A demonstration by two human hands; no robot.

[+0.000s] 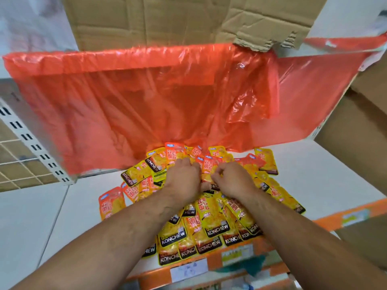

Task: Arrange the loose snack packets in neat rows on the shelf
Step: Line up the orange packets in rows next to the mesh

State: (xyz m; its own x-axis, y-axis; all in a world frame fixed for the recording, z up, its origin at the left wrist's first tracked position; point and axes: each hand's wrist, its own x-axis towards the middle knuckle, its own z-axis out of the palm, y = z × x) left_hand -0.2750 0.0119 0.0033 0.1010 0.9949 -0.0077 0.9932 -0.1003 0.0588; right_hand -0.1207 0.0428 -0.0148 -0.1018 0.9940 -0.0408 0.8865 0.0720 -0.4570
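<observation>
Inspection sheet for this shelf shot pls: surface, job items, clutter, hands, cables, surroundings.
Surface: white shelf, panel seam at left.
Job's things: packets, yellow and orange, in an overlapping heap mid-shelf; the front ones are roughly in a row at the edge, the back ones scattered.
Clutter: red bag draped open behind the heap, its mouth at the back packets; box above it, flap torn.
Hands: left hand and right hand side by side on the heap's middle, fingers curled on packets.
Cables: nothing seen.
Surroundings: orange rail with labels along the shelf front; slotted upright and wire grid at left; second box at right.
</observation>
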